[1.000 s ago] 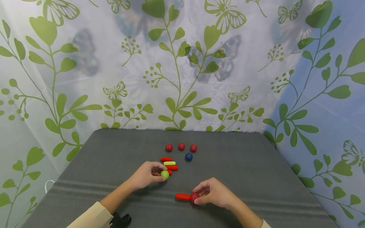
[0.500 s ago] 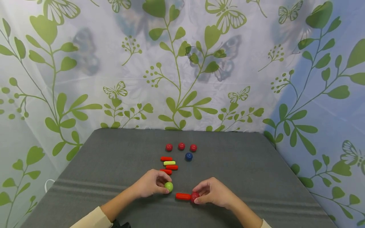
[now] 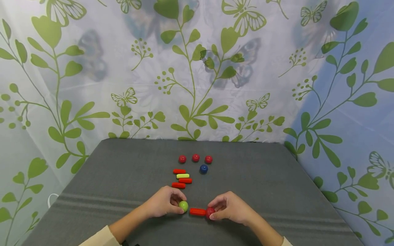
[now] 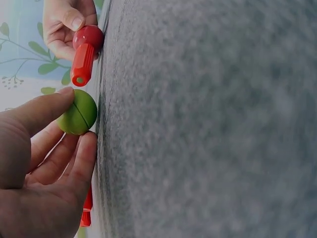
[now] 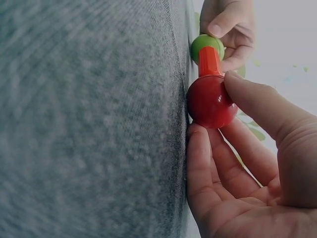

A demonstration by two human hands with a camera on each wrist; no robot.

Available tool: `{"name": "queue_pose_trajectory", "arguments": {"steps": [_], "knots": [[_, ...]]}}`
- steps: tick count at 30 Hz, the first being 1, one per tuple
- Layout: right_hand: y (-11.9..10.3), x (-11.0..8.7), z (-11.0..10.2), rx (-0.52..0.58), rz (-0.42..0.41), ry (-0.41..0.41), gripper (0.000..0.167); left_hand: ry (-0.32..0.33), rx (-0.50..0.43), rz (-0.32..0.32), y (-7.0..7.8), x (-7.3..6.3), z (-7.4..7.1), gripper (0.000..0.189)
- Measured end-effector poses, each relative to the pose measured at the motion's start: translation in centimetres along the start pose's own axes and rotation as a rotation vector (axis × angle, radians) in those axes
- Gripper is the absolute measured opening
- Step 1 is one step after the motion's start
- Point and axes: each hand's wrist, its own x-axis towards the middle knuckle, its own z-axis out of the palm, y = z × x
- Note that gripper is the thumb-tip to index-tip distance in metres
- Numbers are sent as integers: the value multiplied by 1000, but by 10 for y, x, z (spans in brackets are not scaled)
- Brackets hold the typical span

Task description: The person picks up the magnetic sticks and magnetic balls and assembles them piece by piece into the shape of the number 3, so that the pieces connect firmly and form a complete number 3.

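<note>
Two at once: pinching a green ball (image 3: 183, 206) in the half-curled left hand (image 3: 164, 202) and a red ball (image 3: 210, 213), touching a red stick (image 3: 197, 212), likewise in the right hand (image 3: 230, 209). Well in from the far edge of the worktop (image 3: 261, 174), with a slight gap left of the stick.

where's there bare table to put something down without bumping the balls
Bare: the table right of the blue ball, beyond the right hand; also left of the four sticks, beyond the left hand. Crowded: the middle, where those sticks lie close together, and between the hands, around the green ball and the lone red stick.
</note>
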Motion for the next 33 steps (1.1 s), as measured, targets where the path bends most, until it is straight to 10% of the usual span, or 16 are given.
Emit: {"name": "queue_pose_trajectory", "arguments": {"steps": [33], "knots": [[-3,-1,2,-7,-7,-9,32,2,179,46,11,8,23,22]]}}
